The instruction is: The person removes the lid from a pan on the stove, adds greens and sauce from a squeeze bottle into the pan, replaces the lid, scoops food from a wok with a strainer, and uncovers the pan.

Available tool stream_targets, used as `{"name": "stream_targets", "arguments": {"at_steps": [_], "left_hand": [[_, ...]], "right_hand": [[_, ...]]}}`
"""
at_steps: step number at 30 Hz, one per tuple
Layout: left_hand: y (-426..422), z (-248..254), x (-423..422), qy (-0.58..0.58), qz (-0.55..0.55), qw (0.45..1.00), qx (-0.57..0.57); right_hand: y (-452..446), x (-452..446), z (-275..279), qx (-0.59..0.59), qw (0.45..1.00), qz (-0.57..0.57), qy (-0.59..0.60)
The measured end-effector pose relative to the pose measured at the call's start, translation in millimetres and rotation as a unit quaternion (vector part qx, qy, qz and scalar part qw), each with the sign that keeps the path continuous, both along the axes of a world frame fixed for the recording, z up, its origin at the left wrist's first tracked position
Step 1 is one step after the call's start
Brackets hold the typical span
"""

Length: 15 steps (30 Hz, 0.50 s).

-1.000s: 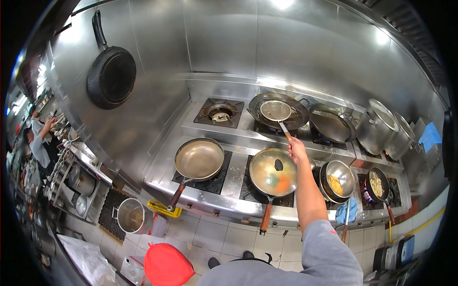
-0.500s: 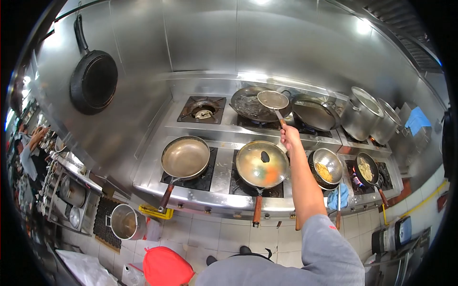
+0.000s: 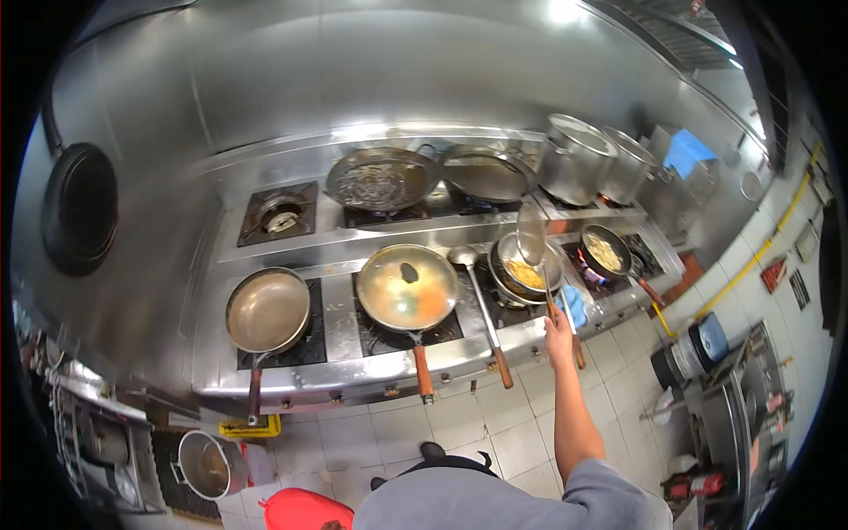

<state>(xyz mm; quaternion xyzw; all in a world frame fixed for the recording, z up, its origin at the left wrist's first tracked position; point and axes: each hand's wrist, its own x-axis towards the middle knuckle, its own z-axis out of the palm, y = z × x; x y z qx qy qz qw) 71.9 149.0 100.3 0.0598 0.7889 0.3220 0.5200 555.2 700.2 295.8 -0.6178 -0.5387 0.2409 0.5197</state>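
My right hand is closed around the wooden handle of a round mesh strainer. The strainer stands tilted over a metal bowl containing yellow food; I cannot tell whether they touch. At the bottom edge, a small part of my left hand shows against a red cloth pad and seems to grip it; most of that hand is cut off. Left of the bowl lies a long ladle. A small frying pan with pale food sits to the right, flame under it.
A glass-lidded pan and a bare frying pan have handles jutting past the stove's front edge. Behind are two wide woks and two tall pots. A blue cloth hangs at the front. A deep pot stands low left.
My right hand has brought the strainer from above the back wok down and right to the bowl of yellow food, tilting it. The view has turned right, and the ladle is now uncovered.
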Motion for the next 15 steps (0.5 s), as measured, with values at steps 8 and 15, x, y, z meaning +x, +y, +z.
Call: {"name": "stream_targets", "arguments": {"at_steps": [8,15], "left_hand": [[62,-8,-49,-0.073,0.008,0.997,0.000],[57,-24,-62,-0.050,-0.031,0.998,0.015]], "right_hand": [[-33,4,25,-0.044,0.948,-0.104,-0.299],[-43,3,14,-0.151,0.914,-0.102,-0.362]]}}
